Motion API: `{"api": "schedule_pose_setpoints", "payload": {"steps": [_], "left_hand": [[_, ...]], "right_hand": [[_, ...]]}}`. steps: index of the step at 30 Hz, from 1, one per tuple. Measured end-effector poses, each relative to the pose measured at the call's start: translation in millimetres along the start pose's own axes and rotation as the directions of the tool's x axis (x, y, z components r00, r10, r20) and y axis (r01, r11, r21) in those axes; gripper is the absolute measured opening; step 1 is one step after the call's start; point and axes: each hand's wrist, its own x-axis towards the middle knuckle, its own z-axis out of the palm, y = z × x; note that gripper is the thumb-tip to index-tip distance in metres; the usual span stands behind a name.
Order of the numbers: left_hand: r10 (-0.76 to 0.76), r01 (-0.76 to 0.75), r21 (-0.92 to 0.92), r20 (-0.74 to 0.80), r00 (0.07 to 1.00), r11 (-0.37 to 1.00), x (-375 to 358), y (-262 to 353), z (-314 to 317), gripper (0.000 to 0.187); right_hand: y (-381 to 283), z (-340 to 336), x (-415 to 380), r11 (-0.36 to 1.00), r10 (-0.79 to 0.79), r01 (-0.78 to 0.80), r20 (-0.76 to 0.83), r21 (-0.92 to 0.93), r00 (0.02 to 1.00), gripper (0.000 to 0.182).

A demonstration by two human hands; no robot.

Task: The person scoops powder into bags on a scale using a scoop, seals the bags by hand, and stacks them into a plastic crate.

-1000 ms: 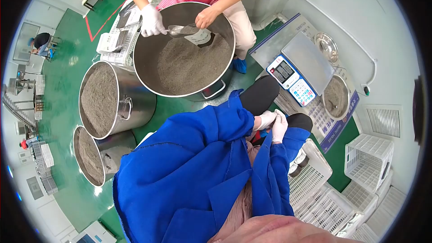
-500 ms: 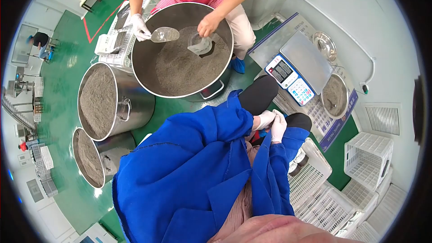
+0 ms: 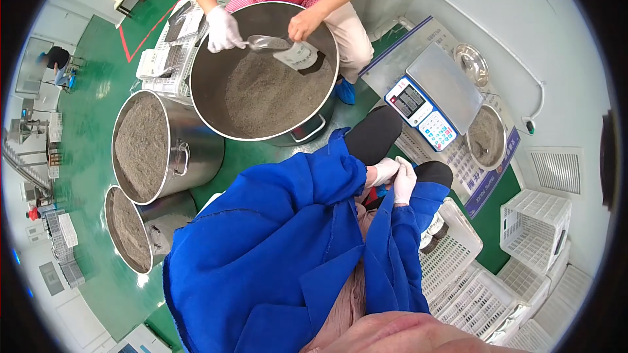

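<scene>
My left hand (image 3: 384,171) and my right hand (image 3: 404,186), both in white gloves, meet above my lap between my knees. Their fingers are closed and touch each other at the tips; whether anything is between them is hidden. In front of me a co-worker's gloved hand (image 3: 224,29) grips a clear scoop (image 3: 269,42) over a big steel pot (image 3: 203,108) of grey-brown powder (image 3: 275,95). The co-worker's bare hand (image 3: 305,25) holds a pouch with a white label (image 3: 297,57), partly filled with dark material, its mouth close to the scoop.
A digital scale (image 3: 422,114) stands right of my knees, beside a steel bowl of powder (image 3: 486,137) and a steel dish (image 3: 471,65). White crates (image 3: 536,229) are stacked at lower right. Two steel drums (image 3: 196,157) (image 3: 167,219) of powder stand at left.
The co-worker's gloved hand has moved the scoop right, up to the pouch, which has tilted and shifted slightly right. My hands have stayed together in the same place.
</scene>
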Motion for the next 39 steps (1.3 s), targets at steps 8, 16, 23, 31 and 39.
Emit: {"api": "schedule_pose_setpoints", "payload": {"steps": [8, 16, 23, 31, 39], "left_hand": [[0.03, -0.03, 0.015, -0.002, 1.0, 0.999, 8, -6, 3, 0.02], [0.007, -0.007, 0.035, -0.004, 1.0, 0.999, -12, 6, 4, 0.022], [0.001, 0.0, 0.024, -0.028, 1.0, 1.0, -9, 5, 6, 0.023], [-0.005, 0.006, 0.035, -0.034, 0.999, 0.999, -14, 9, 5, 0.023], [0.026, -0.026, 0.029, -0.023, 0.999, 0.999, -9, 5, 3, 0.021]], "right_hand": [[8, -3, 1, 1.0, -0.008, 0.008, -0.003, 0.02, 1.0, 0.029], [3, -2, 1, 1.0, 0.006, -0.006, -0.007, 0.016, 1.0, 0.029], [-5, -2, -1, 0.999, -0.008, 0.008, -0.005, -0.05, 1.0, 0.029], [1, -1, 0, 1.0, 0.003, -0.003, -0.014, -0.01, 1.0, 0.029], [-7, 0, -4, 1.0, -0.002, 0.002, -0.014, 0.0, 1.0, 0.029]]}}
